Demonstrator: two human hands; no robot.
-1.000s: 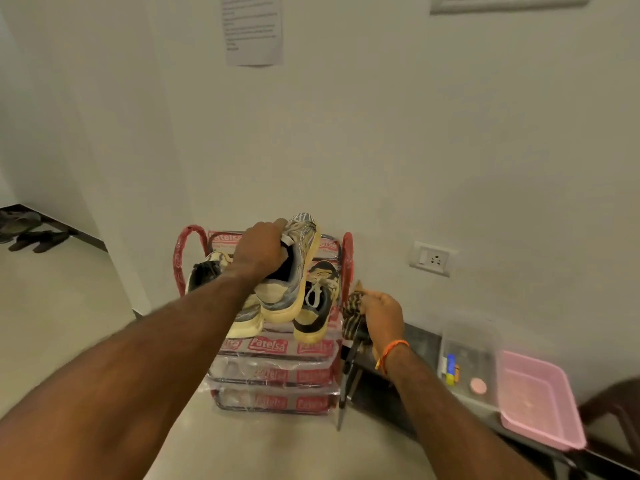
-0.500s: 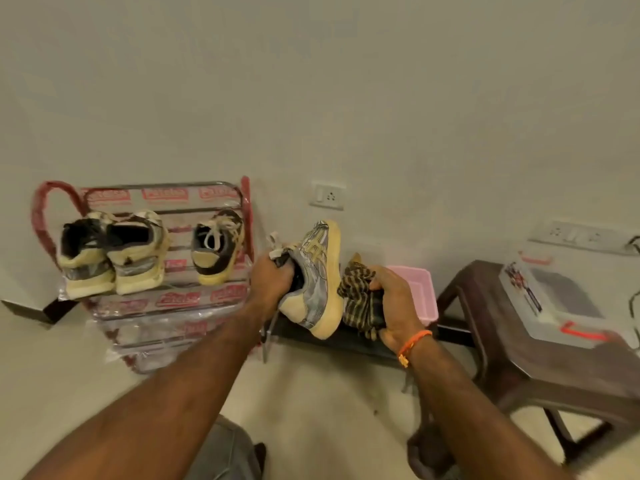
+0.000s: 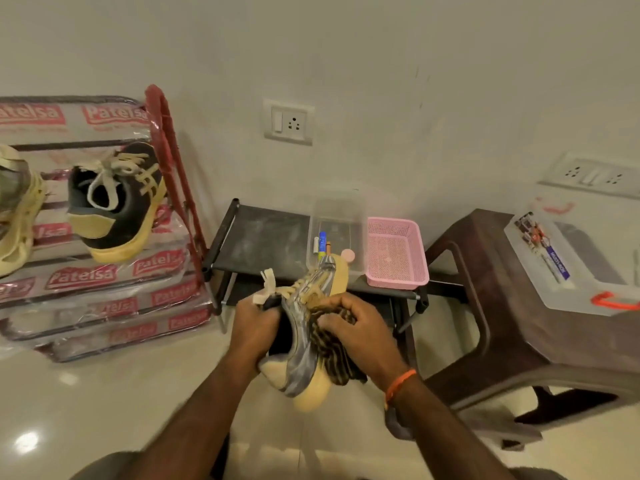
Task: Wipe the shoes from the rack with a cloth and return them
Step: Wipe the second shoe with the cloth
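Head view, left hand [image 3: 254,329] gripping shoe [image 3: 301,355], right hand [image 3: 358,336] clutching cloth [image 3: 332,355] against it

Both our forearms reach fwd from the bottom edge, bare, converging at centre. Our left hand [image 3: 254,332] has its fingers curled into the opening of the shoe [image 3: 301,344], gripping it from the left w/ the back of the hand facing up. Our right hand [image 3: 353,336] sits just beside it, fingers bent, pinching the striped cloth [image 3: 334,355] against the shoe's side. An orange band [image 3: 398,382] circles our right wrist. Hands nearly touch, w/ only shoe & cloth between.
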